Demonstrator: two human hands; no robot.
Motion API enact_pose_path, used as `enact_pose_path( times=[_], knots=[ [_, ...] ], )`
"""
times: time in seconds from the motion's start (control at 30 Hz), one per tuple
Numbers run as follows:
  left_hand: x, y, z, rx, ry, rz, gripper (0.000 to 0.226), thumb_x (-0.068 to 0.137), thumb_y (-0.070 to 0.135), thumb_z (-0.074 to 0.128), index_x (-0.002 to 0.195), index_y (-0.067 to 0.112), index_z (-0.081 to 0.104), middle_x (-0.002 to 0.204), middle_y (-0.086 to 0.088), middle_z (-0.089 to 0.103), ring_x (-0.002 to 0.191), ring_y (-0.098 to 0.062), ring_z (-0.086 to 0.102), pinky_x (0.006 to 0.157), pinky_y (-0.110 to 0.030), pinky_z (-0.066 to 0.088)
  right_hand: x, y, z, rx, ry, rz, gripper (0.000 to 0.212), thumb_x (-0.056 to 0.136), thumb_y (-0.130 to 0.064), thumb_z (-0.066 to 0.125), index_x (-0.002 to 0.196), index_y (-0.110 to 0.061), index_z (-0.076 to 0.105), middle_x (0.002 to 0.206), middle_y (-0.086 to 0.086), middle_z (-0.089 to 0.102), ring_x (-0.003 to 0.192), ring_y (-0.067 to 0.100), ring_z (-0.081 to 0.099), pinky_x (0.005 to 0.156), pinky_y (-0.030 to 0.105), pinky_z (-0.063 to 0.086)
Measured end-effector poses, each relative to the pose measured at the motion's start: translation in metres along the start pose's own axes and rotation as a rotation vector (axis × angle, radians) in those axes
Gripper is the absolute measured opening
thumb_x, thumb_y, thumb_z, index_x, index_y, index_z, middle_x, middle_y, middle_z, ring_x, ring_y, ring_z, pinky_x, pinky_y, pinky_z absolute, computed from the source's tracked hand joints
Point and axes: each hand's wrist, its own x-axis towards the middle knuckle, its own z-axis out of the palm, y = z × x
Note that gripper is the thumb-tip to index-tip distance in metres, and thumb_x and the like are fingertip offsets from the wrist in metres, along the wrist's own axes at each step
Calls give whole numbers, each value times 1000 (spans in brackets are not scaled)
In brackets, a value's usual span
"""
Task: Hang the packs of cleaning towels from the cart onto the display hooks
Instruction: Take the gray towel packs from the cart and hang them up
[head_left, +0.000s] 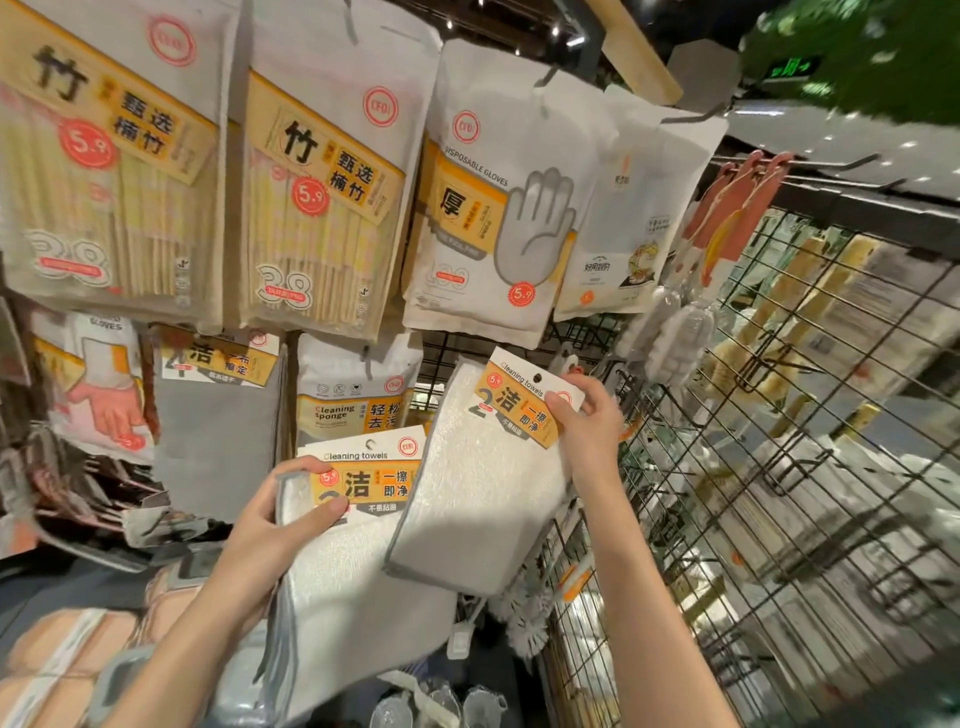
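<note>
Crowded display overhead: flat pouches of bamboo chopsticks (317, 208) and disposable gloves (498, 208) hung in overlapping rows, bottom edges low over the working area. Black wire grid panel (779, 467) close along the right, with little open room between it and the hanging stock.

Right hand (587, 421) raised, thumb and fingers pinched on the glossy orange-and-white header card of one cleaning towel pack (483, 488); pack tilted, soft white nubby cloth with grey bound edge, punched hole at the card's top near the grid.

Left hand (280, 525) lower, thumb over the front and fingers curled behind a stack of towel packs (358, 571), held just beside the first, edges nearly touching. Sponge pack (353, 400) directly behind.
</note>
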Motion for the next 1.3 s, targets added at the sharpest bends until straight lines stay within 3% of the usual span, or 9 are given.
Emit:
enact_pose_path(
  times=[0.27, 0.5, 0.6, 0.7, 0.8, 1.03, 1.13, 1.23, 1.3],
  knots=[
    [-7, -1, -7, 7, -2, -25, 33, 64, 15, 77, 91, 32, 67, 98, -4, 76, 85, -22, 72, 76, -39, 52, 2, 9, -1, -22, -29, 11, 33, 85, -4, 64, 86, -36, 62, 109, 7, 65, 103, 28, 63, 89, 49, 52],
    [-9, 2, -4, 6, 24, -23, 31, 63, 15, 77, 87, 32, 68, 98, -4, 76, 83, -21, 71, 78, -40, 51, 9, 5, -7, 180, -159, 98, 22, 85, -1, 64, 95, -22, 61, 103, 11, 69, 87, 25, 69, 77, 38, 58],
    [-9, 4, -4, 7, 21, -22, 30, 69, 11, 76, 88, 32, 67, 102, -5, 75, 90, -24, 71, 83, -43, 52, 13, 1, -9, 178, -179, 90, 23, 85, 1, 63, 95, -19, 59, 95, 7, 70, 78, 18, 71, 66, 29, 59],
    [-9, 4, -3, 20, 11, -23, 33, 62, 19, 77, 90, 32, 67, 102, -3, 75, 90, -23, 71, 80, -41, 52, 13, 5, -12, 153, -189, 84, 23, 84, 3, 64, 95, -18, 61, 89, 4, 72, 75, 16, 72, 62, 27, 58],
    [-9, 1, -1, 49, 5, -20, 33, 61, 20, 78, 89, 33, 68, 100, -1, 75, 90, -23, 70, 76, -37, 51, 11, 11, -14, 123, -205, 86, 24, 84, 2, 64, 94, -20, 62, 90, 5, 72, 77, 16, 72, 68, 31, 60],
    [-8, -3, 5, 60, 25, -6, 34, 78, 0, 72, 87, 32, 68, 101, -4, 75, 85, -20, 72, 76, -38, 53, 22, 13, -5, 22, -184, 24, 23, 85, 0, 63, 99, -19, 63, 104, 7, 66, 90, 18, 69, 74, 31, 58],
    [-7, -2, 4, 47, 24, -1, 34, 76, 1, 73, 87, 32, 68, 101, -3, 75, 84, -18, 72, 73, -34, 54, 30, 16, 3, -41, -147, -31, 24, 83, -3, 66, 97, -23, 65, 101, -2, 65, 88, 9, 67, 71, 24, 56],
    [-6, -2, -1, 39, 7, -8, 36, 65, 11, 78, 90, 33, 67, 101, -2, 75, 86, -18, 73, 73, -35, 53, 38, 18, 14, -67, -113, -60, 30, 82, -3, 68, 88, -32, 63, 92, -13, 63, 72, -9, 63, 60, 11, 50],
    [-4, -3, -6, 65, -6, -18, 42, 64, 6, 79, 91, 35, 67, 103, 0, 75, 91, -20, 72, 73, -36, 53, 44, 22, 19, -86, -97, -65, 30, 82, -4, 67, 87, -33, 63, 90, -14, 61, 73, -7, 63, 65, 15, 52]
  ],
)
